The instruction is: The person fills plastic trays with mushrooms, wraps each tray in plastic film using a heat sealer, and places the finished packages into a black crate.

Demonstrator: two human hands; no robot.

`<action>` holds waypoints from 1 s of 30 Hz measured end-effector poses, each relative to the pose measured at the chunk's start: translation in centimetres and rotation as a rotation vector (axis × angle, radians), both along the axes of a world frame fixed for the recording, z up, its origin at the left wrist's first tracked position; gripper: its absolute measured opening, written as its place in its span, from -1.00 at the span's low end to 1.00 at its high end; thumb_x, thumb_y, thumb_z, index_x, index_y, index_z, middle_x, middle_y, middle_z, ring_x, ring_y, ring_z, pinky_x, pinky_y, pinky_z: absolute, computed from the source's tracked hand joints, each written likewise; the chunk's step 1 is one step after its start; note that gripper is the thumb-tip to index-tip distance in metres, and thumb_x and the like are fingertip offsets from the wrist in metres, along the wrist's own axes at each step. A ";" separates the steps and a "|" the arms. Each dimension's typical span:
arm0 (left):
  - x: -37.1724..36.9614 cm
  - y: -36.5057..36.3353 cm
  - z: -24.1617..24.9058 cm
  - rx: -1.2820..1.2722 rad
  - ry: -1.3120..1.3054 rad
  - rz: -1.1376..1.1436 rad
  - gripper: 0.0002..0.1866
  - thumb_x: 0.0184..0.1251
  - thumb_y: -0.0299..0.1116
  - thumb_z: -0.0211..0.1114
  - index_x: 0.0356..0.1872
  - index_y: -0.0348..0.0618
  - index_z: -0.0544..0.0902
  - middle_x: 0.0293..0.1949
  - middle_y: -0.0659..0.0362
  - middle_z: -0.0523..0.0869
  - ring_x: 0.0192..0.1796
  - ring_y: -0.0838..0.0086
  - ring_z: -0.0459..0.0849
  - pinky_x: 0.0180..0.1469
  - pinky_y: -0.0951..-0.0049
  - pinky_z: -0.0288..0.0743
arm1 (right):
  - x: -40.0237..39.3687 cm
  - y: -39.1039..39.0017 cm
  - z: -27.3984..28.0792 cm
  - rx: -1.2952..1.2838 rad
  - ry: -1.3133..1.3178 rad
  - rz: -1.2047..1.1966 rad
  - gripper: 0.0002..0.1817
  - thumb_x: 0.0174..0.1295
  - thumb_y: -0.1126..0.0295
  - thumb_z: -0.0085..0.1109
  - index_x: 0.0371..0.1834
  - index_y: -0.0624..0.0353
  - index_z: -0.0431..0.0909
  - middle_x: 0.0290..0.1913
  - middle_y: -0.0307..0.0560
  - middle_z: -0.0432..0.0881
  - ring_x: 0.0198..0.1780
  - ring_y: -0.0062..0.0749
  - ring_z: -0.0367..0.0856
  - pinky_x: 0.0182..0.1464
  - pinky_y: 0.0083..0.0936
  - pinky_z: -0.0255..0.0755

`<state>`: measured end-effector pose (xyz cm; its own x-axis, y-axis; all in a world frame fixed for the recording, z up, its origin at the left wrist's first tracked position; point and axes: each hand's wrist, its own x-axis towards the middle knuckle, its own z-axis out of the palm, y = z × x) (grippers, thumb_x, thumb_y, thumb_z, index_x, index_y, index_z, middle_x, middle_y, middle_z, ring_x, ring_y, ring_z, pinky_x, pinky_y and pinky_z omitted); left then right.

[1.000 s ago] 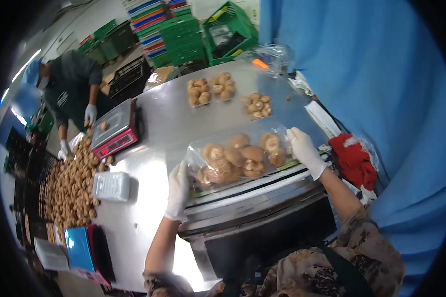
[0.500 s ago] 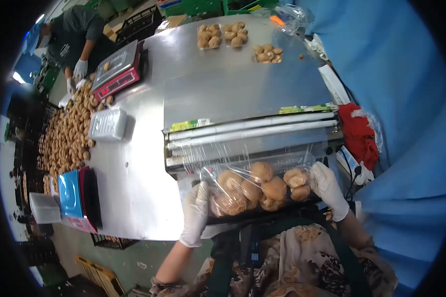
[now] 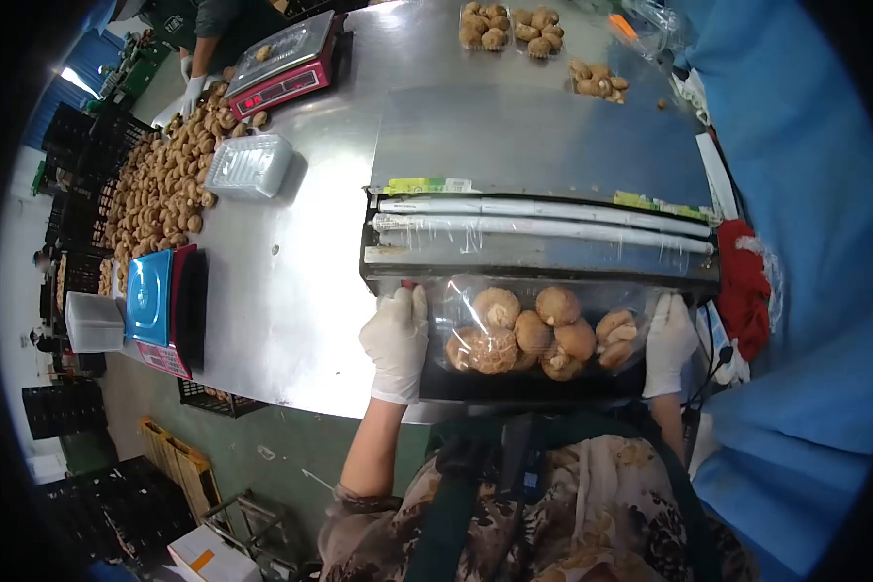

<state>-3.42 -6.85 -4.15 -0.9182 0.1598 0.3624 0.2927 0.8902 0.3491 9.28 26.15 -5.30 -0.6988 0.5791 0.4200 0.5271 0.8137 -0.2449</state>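
Observation:
A pack of brown mushrooms (image 3: 558,335) lies in front of me under clear cling film (image 3: 616,294), on the dark front part of a film wrapping machine (image 3: 543,260). At the pack's left end, my gloved left hand (image 3: 395,347) has its fingers pinched together at the film's edge. My gloved right hand (image 3: 669,347) is closed in the same way at the right end, thumb and fingers up. Any tray beneath the mushrooms is hard to make out. Two white film rollers (image 3: 543,223) run across the machine just beyond the pack.
Left lie a mushroom heap (image 3: 160,184), an empty clear tray (image 3: 249,167), a red scale (image 3: 281,78) and a blue-topped scale (image 3: 155,301). A co-worker's gloved hand (image 3: 192,95) is by the heap. Mushroom packs (image 3: 536,34) stand at the back; a red cloth (image 3: 740,291) is right.
Film earlier stretched from the rollers to the pack no longer visibly spans that gap. Both hands now sit level at the pack's ends, nearer the machine's front edge. The head view has shifted.

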 end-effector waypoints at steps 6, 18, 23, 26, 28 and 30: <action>-0.2 1.4 1.2 0.179 -0.155 -0.325 -0.72 0.03 -0.36 0.30 -0.18 -0.16 0.59 -0.42 0.09 0.61 -0.45 0.22 0.62 -0.42 0.27 0.44 | -0.1 -3.5 -1.5 -0.634 0.289 0.294 -0.88 0.10 0.48 0.13 -0.29 0.21 0.56 -0.40 0.02 0.60 -0.38 -0.20 0.62 -0.31 -0.43 0.47; 7.0 0.7 -0.7 1.023 -1.725 -0.538 -0.63 0.20 -0.18 0.23 -0.05 -0.19 0.57 -0.26 0.12 0.65 -0.20 0.34 0.64 -0.14 0.37 0.49 | 11.8 -8.4 4.1 -1.699 0.222 0.666 -0.69 0.11 0.43 0.18 -0.05 0.22 0.52 -0.09 -0.12 0.61 -0.05 -0.48 0.56 0.00 -0.53 0.42; 7.2 2.5 0.8 0.840 -1.808 -0.733 -0.59 0.24 -0.12 0.20 -0.02 -0.19 0.56 -0.21 0.12 0.66 -0.14 0.35 0.63 -0.10 0.37 0.48 | 17.4 -7.2 11.5 -0.998 0.263 0.003 -0.67 0.13 0.39 0.20 -0.03 0.20 0.52 -0.08 -0.10 0.59 -0.07 -0.37 0.56 -0.03 -0.46 0.44; 9.3 5.6 1.2 0.705 -1.857 -0.865 -0.57 0.26 -0.08 0.18 0.00 -0.20 0.56 -0.18 0.12 0.66 -0.10 0.36 0.62 -0.07 0.37 0.48 | 18.9 -8.0 15.5 -0.554 0.202 0.111 -0.73 0.21 0.25 0.12 -0.12 0.17 0.54 -0.19 0.00 0.60 -0.21 -0.18 0.59 -0.24 -0.33 0.46; 11.9 8.5 1.1 0.608 -1.864 -0.950 -0.55 0.28 -0.05 0.17 0.01 -0.20 0.56 -0.17 0.12 0.66 -0.08 0.36 0.62 -0.05 0.37 0.48 | 19.5 -8.6 15.3 -0.524 -0.105 0.246 -0.67 0.29 0.09 0.03 -0.21 0.14 0.57 -0.28 0.06 0.62 -0.28 -0.09 0.59 -0.31 -0.25 0.43; 14.7 11.8 1.0 0.541 -1.845 -1.031 -0.53 0.29 -0.03 0.16 0.03 -0.20 0.55 -0.15 0.12 0.67 -0.06 0.37 0.62 -0.04 0.37 0.48 | 21.4 -7.1 13.4 -0.705 -0.202 0.161 -0.60 0.28 0.01 0.00 -0.29 0.14 0.59 -0.34 0.10 0.61 -0.30 -0.08 0.59 -0.32 -0.24 0.41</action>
